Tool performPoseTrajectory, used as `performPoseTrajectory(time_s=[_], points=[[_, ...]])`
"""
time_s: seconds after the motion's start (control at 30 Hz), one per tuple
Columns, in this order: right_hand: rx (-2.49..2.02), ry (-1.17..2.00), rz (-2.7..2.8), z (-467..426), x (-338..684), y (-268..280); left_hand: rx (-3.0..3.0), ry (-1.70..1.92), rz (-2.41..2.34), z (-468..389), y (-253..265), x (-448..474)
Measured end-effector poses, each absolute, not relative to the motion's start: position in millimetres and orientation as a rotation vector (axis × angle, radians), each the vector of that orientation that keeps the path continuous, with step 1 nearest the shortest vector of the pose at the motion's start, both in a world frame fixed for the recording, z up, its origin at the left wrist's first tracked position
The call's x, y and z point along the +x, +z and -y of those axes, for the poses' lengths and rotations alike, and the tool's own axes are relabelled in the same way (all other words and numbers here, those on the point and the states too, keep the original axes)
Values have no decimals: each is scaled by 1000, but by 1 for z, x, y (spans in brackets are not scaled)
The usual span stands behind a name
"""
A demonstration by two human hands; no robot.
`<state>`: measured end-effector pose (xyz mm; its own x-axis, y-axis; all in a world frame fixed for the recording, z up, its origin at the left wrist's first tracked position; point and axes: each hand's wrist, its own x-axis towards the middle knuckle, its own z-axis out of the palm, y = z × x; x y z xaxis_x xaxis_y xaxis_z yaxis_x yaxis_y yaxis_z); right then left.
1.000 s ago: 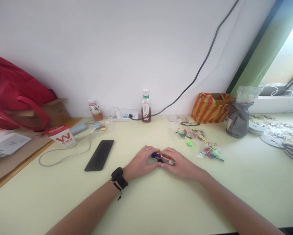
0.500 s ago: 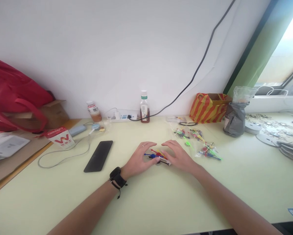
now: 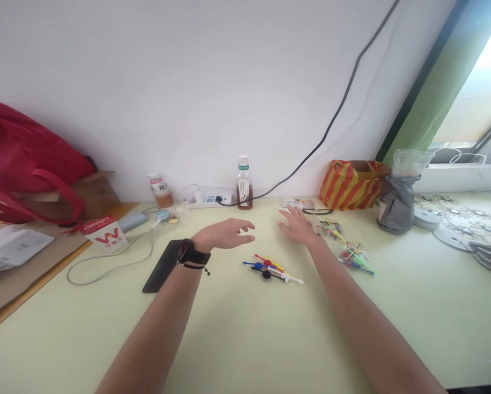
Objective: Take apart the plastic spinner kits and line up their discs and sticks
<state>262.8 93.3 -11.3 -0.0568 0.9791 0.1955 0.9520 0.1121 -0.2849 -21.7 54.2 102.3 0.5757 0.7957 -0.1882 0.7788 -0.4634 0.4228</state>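
Observation:
Several plastic arrow spinners (image 3: 267, 266) in red, blue, yellow, black and white lie in a loose cluster on the pale table. Beyond them and to the left, my left hand (image 3: 224, 232) hovers with fingers apart and nothing in it; a black watch is on that wrist. My right hand (image 3: 297, 225) is spread open above the table, farther back and right of the cluster, holding nothing. It is nearest to the clear bags of coloured spinners (image 3: 331, 229), which it partly hides. Another bag of spinners (image 3: 355, 258) lies closer to me on the right.
A black phone (image 3: 162, 268) lies partly under my left forearm. Along the wall stand a brown-liquid bottle (image 3: 244, 186), a power strip (image 3: 210, 197) and a striped bag (image 3: 348, 186). A grey bag (image 3: 395, 205) and round discs (image 3: 426, 219) sit at right.
Both hands have let go of the arrow spinners and moved away from me, farther up the table. The spinners now lie uncovered. My left forearm has come over part of the phone.

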Motion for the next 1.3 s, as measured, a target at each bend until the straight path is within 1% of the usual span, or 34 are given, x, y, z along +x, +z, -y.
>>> performPoseTrajectory(time_s=[0.2, 0.37, 0.53, 0.8, 1.07, 1.3], points=[[-2045, 155, 2114, -93, 286, -22, 2314, -129, -1295, -66, 97, -49], [-2047, 169, 2167, -95, 310, -18, 2298, -114, -1225, -63, 94, -53], [-2011, 150, 2164, -101, 311, -22, 2292, -90, -1201, -59, 93, -49], [-1907, 280, 2215, -107, 309, -18, 2272, -125, -1222, -54, 96, -44], [-1591, 459, 2294, -99, 291, 0, 2304, -193, -1249, -53, 98, -43], [-1544, 513, 2337, -97, 271, -12, 2278, -149, -1252, -53, 98, -44]])
